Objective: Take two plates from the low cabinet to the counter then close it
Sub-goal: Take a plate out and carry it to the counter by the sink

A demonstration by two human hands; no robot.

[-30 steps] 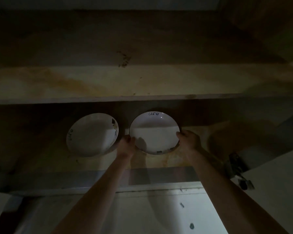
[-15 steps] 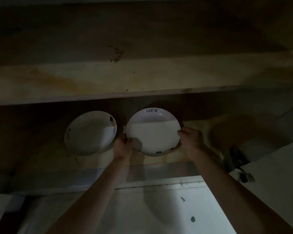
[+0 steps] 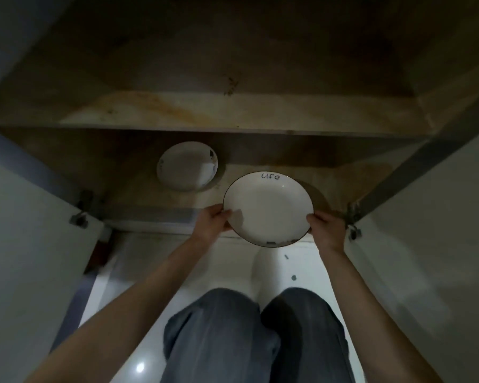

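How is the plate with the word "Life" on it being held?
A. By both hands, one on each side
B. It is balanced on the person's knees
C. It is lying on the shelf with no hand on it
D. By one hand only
A: the left hand grips the left rim and the right hand the right rim of the "Life" plate, in front of the cabinet's bottom shelf.

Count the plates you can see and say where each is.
2. One plate is held by both hands at the cabinet's front; the other plate lies further back inside. Dark corners may hide more.
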